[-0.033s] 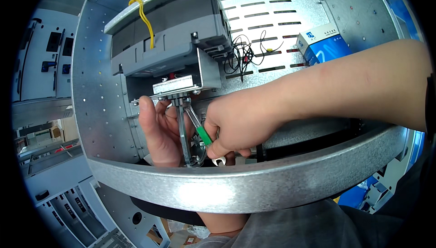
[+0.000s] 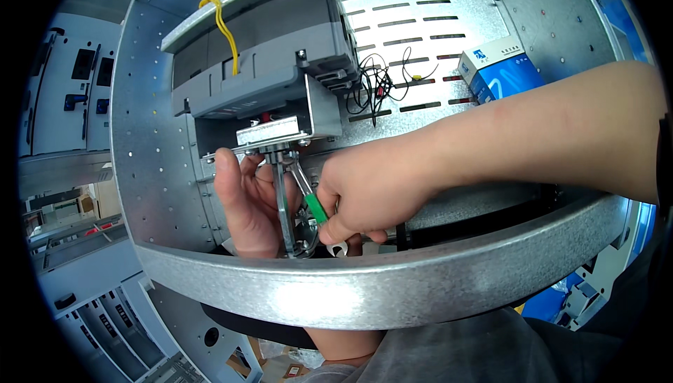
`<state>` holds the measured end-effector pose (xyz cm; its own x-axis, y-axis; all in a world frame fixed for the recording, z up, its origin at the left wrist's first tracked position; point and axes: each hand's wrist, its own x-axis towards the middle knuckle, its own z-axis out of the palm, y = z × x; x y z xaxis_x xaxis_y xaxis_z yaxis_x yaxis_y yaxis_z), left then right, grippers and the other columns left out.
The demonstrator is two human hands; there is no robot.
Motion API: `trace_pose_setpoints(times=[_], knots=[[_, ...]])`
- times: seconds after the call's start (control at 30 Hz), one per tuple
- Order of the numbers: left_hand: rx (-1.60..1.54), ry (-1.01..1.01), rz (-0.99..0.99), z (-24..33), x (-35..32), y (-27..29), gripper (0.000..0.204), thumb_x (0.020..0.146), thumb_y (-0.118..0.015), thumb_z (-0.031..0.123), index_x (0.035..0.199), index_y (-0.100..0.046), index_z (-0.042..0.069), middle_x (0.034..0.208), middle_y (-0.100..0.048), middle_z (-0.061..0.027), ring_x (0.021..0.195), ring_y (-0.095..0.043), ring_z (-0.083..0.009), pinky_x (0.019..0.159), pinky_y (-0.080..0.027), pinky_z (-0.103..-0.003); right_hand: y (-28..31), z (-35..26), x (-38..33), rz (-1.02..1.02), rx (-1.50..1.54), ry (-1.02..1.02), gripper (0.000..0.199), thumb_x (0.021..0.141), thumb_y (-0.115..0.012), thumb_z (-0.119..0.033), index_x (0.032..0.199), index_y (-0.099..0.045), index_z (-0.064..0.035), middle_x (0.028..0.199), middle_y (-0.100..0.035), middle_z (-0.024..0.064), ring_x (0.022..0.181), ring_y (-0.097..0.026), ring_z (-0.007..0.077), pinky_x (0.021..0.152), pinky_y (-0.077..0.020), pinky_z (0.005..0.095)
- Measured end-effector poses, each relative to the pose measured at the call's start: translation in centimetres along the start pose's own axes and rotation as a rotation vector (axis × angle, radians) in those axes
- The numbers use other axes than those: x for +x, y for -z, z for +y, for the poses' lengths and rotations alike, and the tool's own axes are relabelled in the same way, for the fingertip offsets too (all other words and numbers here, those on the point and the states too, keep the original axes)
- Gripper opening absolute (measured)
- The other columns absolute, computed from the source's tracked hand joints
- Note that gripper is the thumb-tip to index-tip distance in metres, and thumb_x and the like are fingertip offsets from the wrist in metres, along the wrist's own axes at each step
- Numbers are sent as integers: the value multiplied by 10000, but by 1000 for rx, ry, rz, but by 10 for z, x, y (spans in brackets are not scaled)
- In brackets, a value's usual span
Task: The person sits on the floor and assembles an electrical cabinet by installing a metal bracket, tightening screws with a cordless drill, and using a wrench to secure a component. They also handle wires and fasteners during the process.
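Note:
My right hand (image 2: 368,197) is closed around a wrench (image 2: 316,208) with a green band on its shaft. One open jaw of the wrench sticks out below my fingers; its upper end reaches up to the underside of a metal bracket plate (image 2: 270,131), where the contact is hidden. On the other side of an upright metal bar (image 2: 283,208), my left hand (image 2: 249,204) has its thumb stretched up near the plate's edge. Its fingers bend loosely behind the bar, partly hidden, with nothing visible in them. Above the bracket sits a grey switch-like unit (image 2: 259,46).
A curved-looking metal front rail (image 2: 392,288) runs below both hands. Loose black wires (image 2: 375,89) lie on the slotted metal panel (image 2: 403,4), with a blue and white box (image 2: 499,71) beyond my right forearm. Yellow wires (image 2: 224,29) hang over the grey unit.
The wrench and my right hand have shifted very slightly to the right. My left hand and everything around stay in place.

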<state>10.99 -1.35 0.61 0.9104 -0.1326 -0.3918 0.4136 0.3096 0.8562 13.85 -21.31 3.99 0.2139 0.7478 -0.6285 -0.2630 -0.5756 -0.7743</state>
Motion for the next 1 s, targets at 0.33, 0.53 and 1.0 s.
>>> trace_pose_setpoints(times=[0.33, 0.53, 1.0], knots=[[-28, 22, -55, -2, 4, 8, 771, 959, -521, 732, 1169, -619, -3, 792, -720, -67, 472, -463, -73, 425, -285, -240, -1, 7, 0, -24, 108, -11, 354, 1017, -627, -380, 981, -730, -43, 751, -715, 48, 700, -671, 135, 708, -520, 314], [56, -14, -47, 1, 0, 1, 775, 953, -530, 732, 1175, -621, -5, 834, -731, -77, 472, -466, -73, 423, -287, -237, 0, 2, -1, -2, 51, -1, 333, 1026, -621, -383, 956, -737, -79, 696, -690, 29, 700, -653, 124, 712, -489, 329], [38, 13, 10, 0, -1, -3, 799, 937, -535, 751, 1165, -617, -10, 824, -723, -74, 486, -480, -72, 434, -302, -237, 3, 4, 0, -33, 86, 38, 299, 989, -633, -338, 944, -705, -51, 789, -698, 42, 711, -656, 124, 690, -514, 304]])
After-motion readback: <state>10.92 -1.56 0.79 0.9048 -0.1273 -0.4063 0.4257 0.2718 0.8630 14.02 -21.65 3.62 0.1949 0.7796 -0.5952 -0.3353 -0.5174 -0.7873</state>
